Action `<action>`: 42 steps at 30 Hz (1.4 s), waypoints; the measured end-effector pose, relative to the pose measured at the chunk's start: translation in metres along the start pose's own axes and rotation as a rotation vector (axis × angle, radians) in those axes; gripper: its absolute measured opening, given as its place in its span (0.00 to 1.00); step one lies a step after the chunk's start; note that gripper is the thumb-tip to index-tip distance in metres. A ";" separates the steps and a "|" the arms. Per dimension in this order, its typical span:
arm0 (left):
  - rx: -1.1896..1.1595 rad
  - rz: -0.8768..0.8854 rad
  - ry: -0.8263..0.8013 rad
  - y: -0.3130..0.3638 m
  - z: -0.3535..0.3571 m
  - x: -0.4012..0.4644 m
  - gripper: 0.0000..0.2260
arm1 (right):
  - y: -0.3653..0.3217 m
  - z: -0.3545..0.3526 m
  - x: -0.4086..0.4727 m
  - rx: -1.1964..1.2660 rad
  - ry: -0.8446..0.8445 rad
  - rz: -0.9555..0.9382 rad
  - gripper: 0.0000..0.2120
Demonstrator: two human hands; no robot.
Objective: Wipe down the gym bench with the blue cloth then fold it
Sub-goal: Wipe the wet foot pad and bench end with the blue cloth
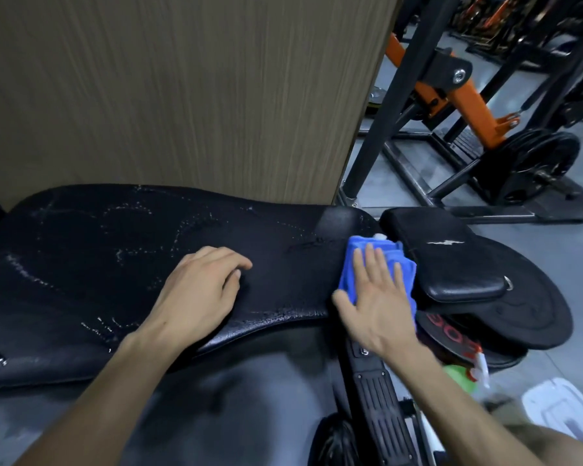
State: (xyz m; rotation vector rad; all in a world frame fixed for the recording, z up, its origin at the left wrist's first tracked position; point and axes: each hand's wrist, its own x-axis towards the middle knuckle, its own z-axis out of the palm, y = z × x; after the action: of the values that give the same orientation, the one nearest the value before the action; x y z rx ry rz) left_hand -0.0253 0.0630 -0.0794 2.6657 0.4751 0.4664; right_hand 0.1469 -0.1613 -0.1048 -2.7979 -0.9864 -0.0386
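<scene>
The black padded gym bench (115, 264) runs across the view, its surface streaked with wet droplets. At the right end of the long pad lies the folded blue cloth (350, 264). My right hand (377, 297) presses flat on it, fingers spread. My left hand (199, 294) rests on the pad's middle with its fingers curled and nothing in it. A smaller black seat pad (451, 260) adjoins the cloth on the right.
A wood-grain panel (182, 95) stands right behind the bench. Orange and black weight machines (468, 105) with plates fill the back right. A green spray bottle (465, 375) and a white lid (559, 412) lie on the floor at lower right, beside the bench's black frame (377, 398).
</scene>
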 end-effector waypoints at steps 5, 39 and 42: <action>0.029 0.005 -0.056 -0.005 0.014 0.012 0.17 | 0.000 -0.002 0.004 0.089 -0.063 -0.135 0.43; -0.067 0.097 0.017 -0.039 0.014 0.047 0.11 | 0.004 0.012 0.133 0.182 -0.122 -0.415 0.34; -0.074 0.094 0.043 -0.041 0.008 0.040 0.11 | -0.018 0.030 0.190 0.137 -0.081 -0.120 0.38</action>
State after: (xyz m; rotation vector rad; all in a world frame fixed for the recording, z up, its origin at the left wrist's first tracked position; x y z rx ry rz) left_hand 0.0026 0.1112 -0.0941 2.6197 0.3396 0.5597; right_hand 0.2833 -0.0250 -0.1157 -2.6326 -1.1289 0.1230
